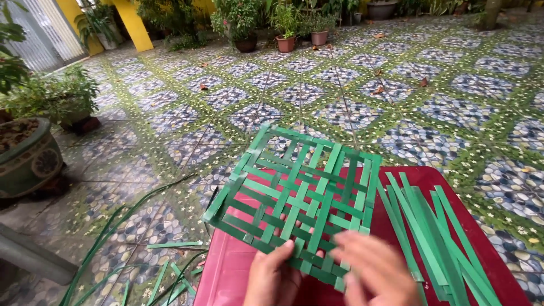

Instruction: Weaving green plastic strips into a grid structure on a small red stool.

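A square mat woven from green leaf strips [294, 192] lies tilted on a dark red table [232, 266], its far corner hanging past the table's edge. My left hand [272, 277] grips the mat's near edge, thumb on top. Blurred with motion, my right hand [377, 269] hovers over the mat's near right corner with fingers spread; whether it touches the mat I cannot tell. To the right of the mat, several loose green strips [430, 232] lie in a pile on the table.
Cut green leaves and strips [164, 266] litter the patterned pebble floor at the left. A large glazed pot [28, 158] stands at the far left. Potted plants [286, 28] line the back of the courtyard.
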